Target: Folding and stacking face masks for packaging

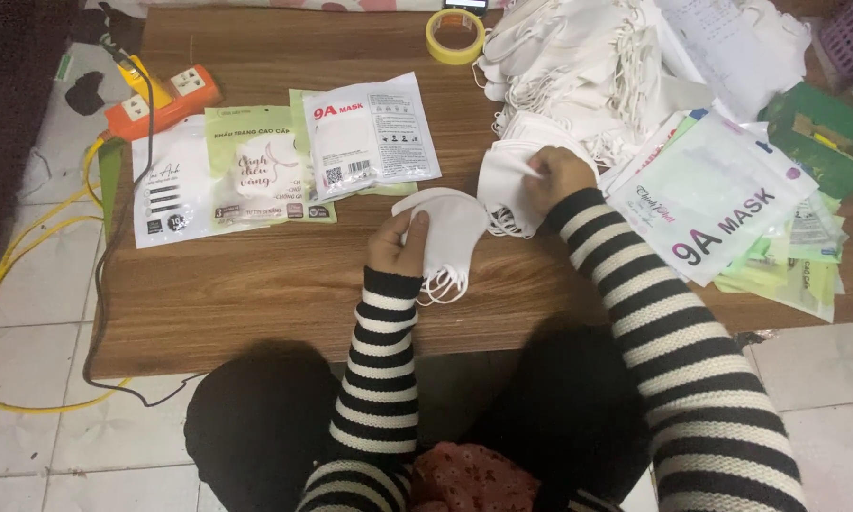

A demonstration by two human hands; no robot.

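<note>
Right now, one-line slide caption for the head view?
Left hand holds a white mask stack; right hand picks from a second mask pile on a wooden table.

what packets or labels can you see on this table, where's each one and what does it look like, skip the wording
White flat packet: centre-left, overlapping the green one.
Pale green packet: beside it, rectangular.
White packet with black stripes: far left.
Stack of white and green packets: right edge, fanned.

left packs: three flat pouches (256, 171) overlapping on the table, white, pale green, white with red
right stack: white pouch (711, 194) topping green-edged packets (796, 270)
far corner: dark green packet (815, 133)
</note>
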